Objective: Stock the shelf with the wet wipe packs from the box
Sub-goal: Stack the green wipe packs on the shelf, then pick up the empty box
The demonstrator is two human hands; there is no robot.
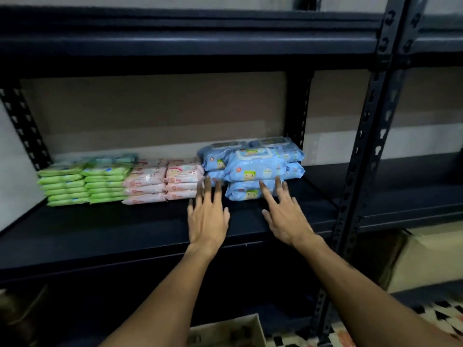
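Note:
On the dark shelf board (125,234) stand three groups of wet wipe packs: green stacks (82,182) at the left, pink stacks (162,182) in the middle, blue stacks (253,169) at the right. My left hand (208,216) is spread flat over the board, its fingertips near the lower blue pack on the left. My right hand (283,216) reaches with straight fingers that touch the front blue stack's lowest pack. Neither hand holds anything. A corner of the cardboard box (233,329) shows at the bottom edge.
A black slotted upright (363,146) stands right of the blue packs, with a second shelf bay beyond it. Another dark shelf board (175,43) runs overhead. A pale carton (426,261) sits low on the right. Patterned floor shows at the bottom right.

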